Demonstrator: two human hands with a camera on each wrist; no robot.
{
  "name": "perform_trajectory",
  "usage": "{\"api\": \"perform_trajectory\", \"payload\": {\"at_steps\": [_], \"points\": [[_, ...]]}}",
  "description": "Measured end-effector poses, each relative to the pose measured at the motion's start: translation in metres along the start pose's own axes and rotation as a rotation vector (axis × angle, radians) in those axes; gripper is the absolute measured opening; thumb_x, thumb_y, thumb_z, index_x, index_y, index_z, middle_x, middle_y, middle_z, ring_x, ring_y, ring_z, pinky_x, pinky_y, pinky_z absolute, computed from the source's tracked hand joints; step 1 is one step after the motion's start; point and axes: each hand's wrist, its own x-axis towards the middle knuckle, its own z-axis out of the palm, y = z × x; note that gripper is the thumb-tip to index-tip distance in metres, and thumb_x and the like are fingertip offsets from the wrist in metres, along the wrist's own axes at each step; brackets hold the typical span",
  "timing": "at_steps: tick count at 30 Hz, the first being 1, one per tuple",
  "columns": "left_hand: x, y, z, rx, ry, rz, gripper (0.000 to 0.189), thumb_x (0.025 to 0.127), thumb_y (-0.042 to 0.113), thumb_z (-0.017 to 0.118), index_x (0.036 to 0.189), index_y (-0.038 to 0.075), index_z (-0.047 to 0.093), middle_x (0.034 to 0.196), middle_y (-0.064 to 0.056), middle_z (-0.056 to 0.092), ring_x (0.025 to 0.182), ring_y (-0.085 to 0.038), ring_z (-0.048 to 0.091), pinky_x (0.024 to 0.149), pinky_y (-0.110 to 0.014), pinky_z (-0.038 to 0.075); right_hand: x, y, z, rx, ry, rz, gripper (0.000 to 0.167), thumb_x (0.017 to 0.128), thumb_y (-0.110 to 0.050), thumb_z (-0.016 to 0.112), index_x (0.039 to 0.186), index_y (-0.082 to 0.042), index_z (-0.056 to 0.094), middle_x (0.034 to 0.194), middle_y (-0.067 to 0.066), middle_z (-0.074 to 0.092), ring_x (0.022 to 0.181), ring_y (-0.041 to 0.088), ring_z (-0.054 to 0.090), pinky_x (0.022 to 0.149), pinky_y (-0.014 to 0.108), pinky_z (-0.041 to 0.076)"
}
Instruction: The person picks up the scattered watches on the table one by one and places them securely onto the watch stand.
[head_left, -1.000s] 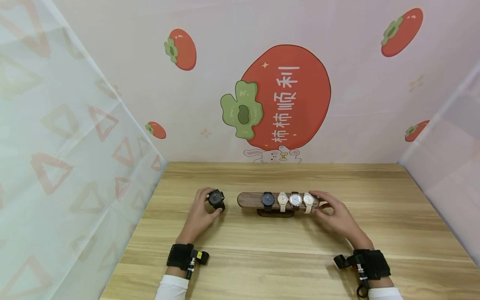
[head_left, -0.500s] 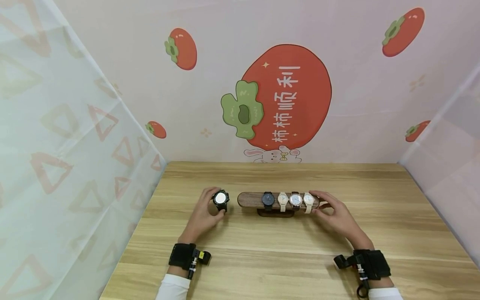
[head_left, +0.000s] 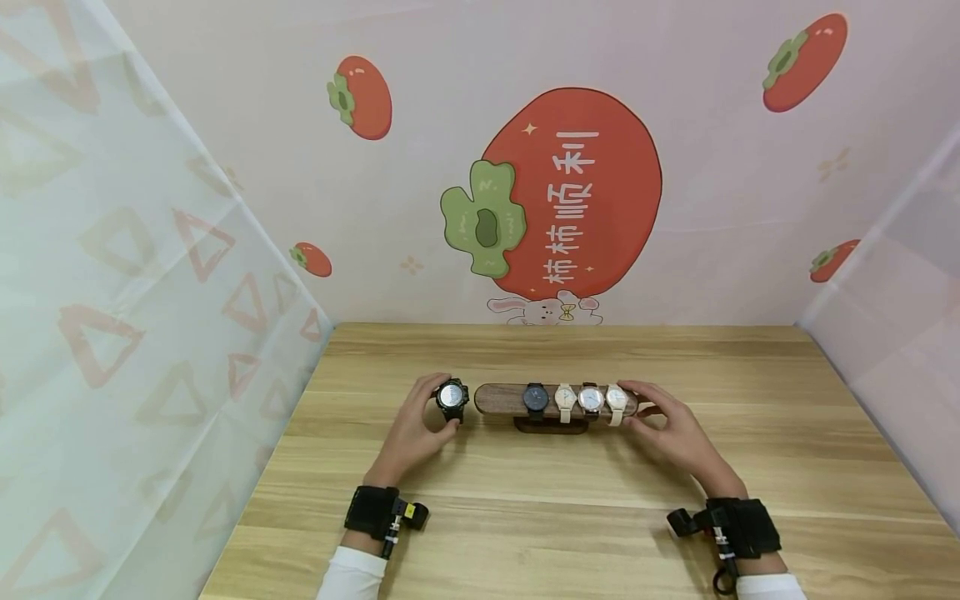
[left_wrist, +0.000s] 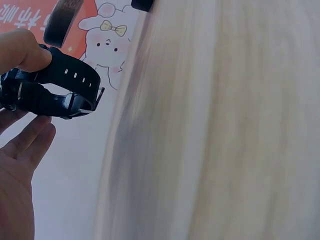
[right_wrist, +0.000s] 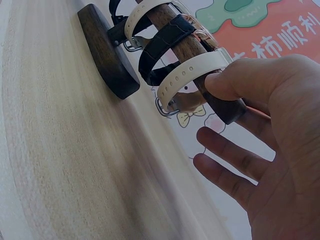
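Observation:
My left hand (head_left: 415, 429) pinches a black wristwatch (head_left: 452, 397) between thumb and fingers, just left of a dark wooden watch stand (head_left: 497, 400). In the left wrist view, the watch's buckled strap (left_wrist: 75, 75) makes a loop, apart from the bar's end. My right hand (head_left: 675, 429) grips the right end of the stand's bar, its thumb on the wood beside a white-strapped watch (right_wrist: 187, 75). Along the bar sit a black watch (head_left: 536, 400), a cream watch (head_left: 566, 402), a dark-strapped watch with a pale dial (head_left: 591, 400) and the white one at the far right.
The stand's wooden base (right_wrist: 107, 55) rests on the light wooden table (head_left: 540, 533). Behind the table rises a backdrop (head_left: 420, 192) printed with persimmons, and a patterned side sheet (head_left: 135, 333) borders the left.
My left hand has moved right with the black watch, closer to the stand's left end. The watch's dial has turned and now looks pale. My right hand stays at the stand.

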Motion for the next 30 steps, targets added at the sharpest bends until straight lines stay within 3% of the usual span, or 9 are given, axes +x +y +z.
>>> {"api": "perform_trajectory", "payload": {"at_steps": [9, 17, 25, 30], "points": [[0.004, 0.004, 0.009, 0.000, -0.034, 0.015, 0.084, 0.084, 0.007, 0.087, 0.158, 0.017, 0.048, 0.157, -0.008, 0.053, 0.146, -0.032, 0.053, 0.123, -0.055, 0.044, 0.000, 0.000, 0.000, 0.003, 0.003, -0.006, 0.063, 0.090, 0.006, 0.079, 0.149, -0.008, 0.061, 0.143, 0.018, 0.065, 0.117, -0.009, 0.056, 0.091, 0.044, 0.065], [0.008, 0.012, 0.014, -0.013, -0.056, 0.018, 0.082, 0.084, 0.007, 0.087, 0.157, 0.011, 0.049, 0.159, -0.009, 0.052, 0.147, -0.034, 0.051, 0.123, -0.057, 0.042, 0.000, 0.000, 0.000, 0.003, 0.004, -0.006, 0.064, 0.089, 0.008, 0.079, 0.149, -0.007, 0.061, 0.143, 0.018, 0.065, 0.117, -0.009, 0.056, 0.091, 0.044, 0.065], [0.011, 0.015, 0.020, -0.007, -0.091, 0.033, 0.083, 0.089, 0.011, 0.086, 0.160, 0.021, 0.046, 0.160, -0.006, 0.050, 0.149, -0.029, 0.050, 0.126, -0.052, 0.041, 0.000, 0.000, 0.001, -0.001, 0.003, 0.000, 0.065, 0.089, 0.008, 0.080, 0.149, -0.007, 0.061, 0.143, 0.019, 0.065, 0.116, -0.008, 0.056, 0.091, 0.045, 0.065], [0.011, 0.017, 0.023, -0.009, -0.094, 0.047, 0.081, 0.090, 0.013, 0.086, 0.160, 0.021, 0.046, 0.158, -0.005, 0.052, 0.147, -0.028, 0.052, 0.124, -0.051, 0.045, 0.000, 0.000, 0.000, 0.004, 0.003, -0.001, 0.065, 0.089, 0.007, 0.080, 0.149, -0.008, 0.061, 0.143, 0.018, 0.065, 0.117, -0.006, 0.058, 0.091, 0.044, 0.065]]}}
